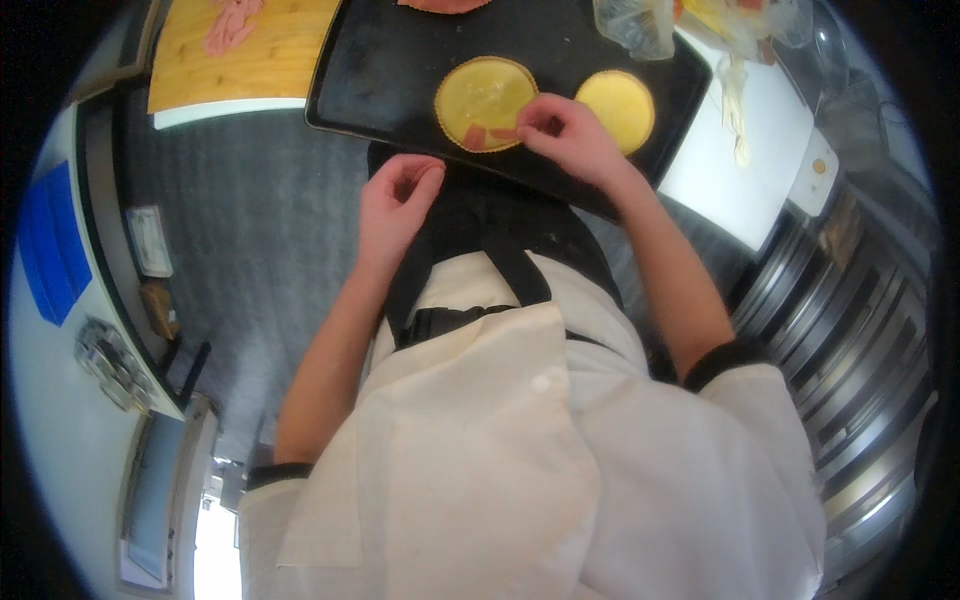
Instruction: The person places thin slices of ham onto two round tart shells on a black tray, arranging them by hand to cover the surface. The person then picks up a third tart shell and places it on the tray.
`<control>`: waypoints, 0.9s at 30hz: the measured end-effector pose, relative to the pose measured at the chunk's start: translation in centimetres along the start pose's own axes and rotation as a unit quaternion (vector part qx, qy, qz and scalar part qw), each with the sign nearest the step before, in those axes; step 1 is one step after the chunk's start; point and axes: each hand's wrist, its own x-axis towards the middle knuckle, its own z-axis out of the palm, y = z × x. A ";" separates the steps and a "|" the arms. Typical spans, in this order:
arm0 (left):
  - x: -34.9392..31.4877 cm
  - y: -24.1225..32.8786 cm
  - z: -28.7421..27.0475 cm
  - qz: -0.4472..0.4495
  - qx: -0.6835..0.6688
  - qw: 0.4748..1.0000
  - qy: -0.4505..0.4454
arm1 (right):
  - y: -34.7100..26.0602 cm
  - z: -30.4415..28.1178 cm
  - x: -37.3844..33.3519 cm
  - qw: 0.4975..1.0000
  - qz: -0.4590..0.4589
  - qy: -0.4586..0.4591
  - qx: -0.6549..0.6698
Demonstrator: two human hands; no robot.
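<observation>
My right hand [572,140] pinches a pink strip of what looks like ham [503,134] at the right edge of a round, fluted tart crust [488,88]. The crust has a pale yellow surface, and another pink piece [475,136] lies on it near its front rim. Beside that hand, to the right, sits a second yellow crust [618,108] with nothing pink on it. My left hand [396,205] is closed, fingertips together, just in front of the tray's near edge; what it holds, if anything, is hidden.
Both crusts rest on a black baking tray [385,75], with a reddish round [445,3] at its far edge. A wooden board [180,80] with pink slices [232,25] lies left. Plastic bags [640,25] and a white surface [725,190] are at right.
</observation>
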 end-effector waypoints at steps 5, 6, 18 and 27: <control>-0.3 -3.9 -0.9 -0.069 -0.072 0.995 -0.015 | 1.7 1.0 2.4 0.985 -0.055 -0.115 -0.118; -0.3 -4.1 -0.9 -0.082 -0.075 0.994 -0.016 | 1.4 1.2 2.7 0.979 -0.057 -0.130 -0.149; 0.0 -5.7 -1.1 -0.095 -0.064 0.993 -0.043 | 1.0 1.6 5.3 0.913 -0.178 -0.053 -0.362; -0.1 -4.9 -0.9 -0.107 -0.068 0.991 -0.037 | 0.8 1.9 4.7 0.920 -0.128 -0.060 -0.365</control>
